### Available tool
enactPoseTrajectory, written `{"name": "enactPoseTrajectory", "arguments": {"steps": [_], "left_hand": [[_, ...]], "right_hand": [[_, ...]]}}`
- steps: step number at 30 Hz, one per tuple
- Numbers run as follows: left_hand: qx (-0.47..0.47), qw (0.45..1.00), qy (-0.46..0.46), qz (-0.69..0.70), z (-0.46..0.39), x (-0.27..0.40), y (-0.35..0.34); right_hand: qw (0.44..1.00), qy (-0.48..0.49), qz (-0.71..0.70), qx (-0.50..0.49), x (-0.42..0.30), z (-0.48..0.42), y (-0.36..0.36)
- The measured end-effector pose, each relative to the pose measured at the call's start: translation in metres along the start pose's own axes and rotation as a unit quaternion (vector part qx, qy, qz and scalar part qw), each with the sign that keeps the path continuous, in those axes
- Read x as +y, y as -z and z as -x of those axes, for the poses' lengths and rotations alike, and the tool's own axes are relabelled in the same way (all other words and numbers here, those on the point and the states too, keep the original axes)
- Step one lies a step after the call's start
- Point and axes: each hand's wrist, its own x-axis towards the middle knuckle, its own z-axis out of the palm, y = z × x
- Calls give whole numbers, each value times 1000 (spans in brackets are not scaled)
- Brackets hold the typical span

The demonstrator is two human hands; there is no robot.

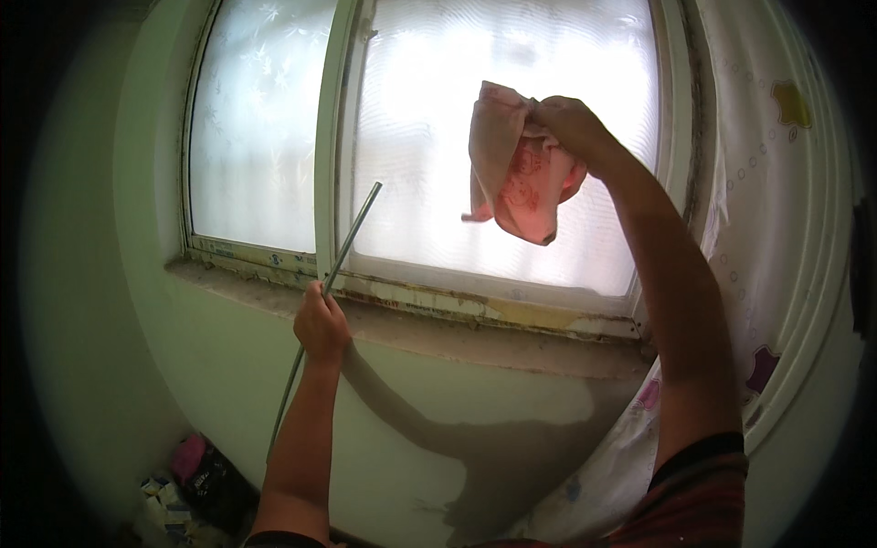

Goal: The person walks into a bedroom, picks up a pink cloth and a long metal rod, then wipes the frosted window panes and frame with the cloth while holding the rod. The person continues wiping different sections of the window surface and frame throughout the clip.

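Note:
My left hand (pixel 320 323) grips a thin metal rod (pixel 356 222) partway along its length. The rod slants up to the right, and its lower part runs down behind my forearm. Raised in front of the bright window screen (pixel 425 151), my right hand (pixel 565 127) pinches a pink cloth (pixel 524 185) by its upper edge. The cloth hangs in folds and bears a red printed pattern. Whether it touches the screen I cannot tell.
A frosted pane (pixel 260 130) with a leaf pattern fills the left side of the window. Below the stained frame runs a dirty sill (pixel 425 339). A patterned white curtain (pixel 747 171) hangs at right. A black bag (pixel 219 483) lies on the lower left beside small packets (pixel 164 503).

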Motion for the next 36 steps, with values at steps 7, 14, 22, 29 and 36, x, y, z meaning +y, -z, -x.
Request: {"name": "enactPoseTrajectory", "arguments": {"steps": [7, 14, 22, 29, 36], "left_hand": [[-4, 1000, 3, -15, -2, 0, -5], [3, 1000, -13, -5, -1, -5, -2], [-7, 1000, -1, 8, -1, -1, 0], [-23, 1000, 14, 9, -2, 0, -1], [-10, 1000, 6, 20, -5, -3, -6]], "right_hand": [[954, -24, -296, 29, 18, -1, 29], [923, 131, -47, 358, 2, -1, 62], [679, 479, 467, 303, 71, -10, -5], [739, 293, 606, -1, 40, 45, -133], [813, 232, 530, 71, 84, 17, -64]]}}
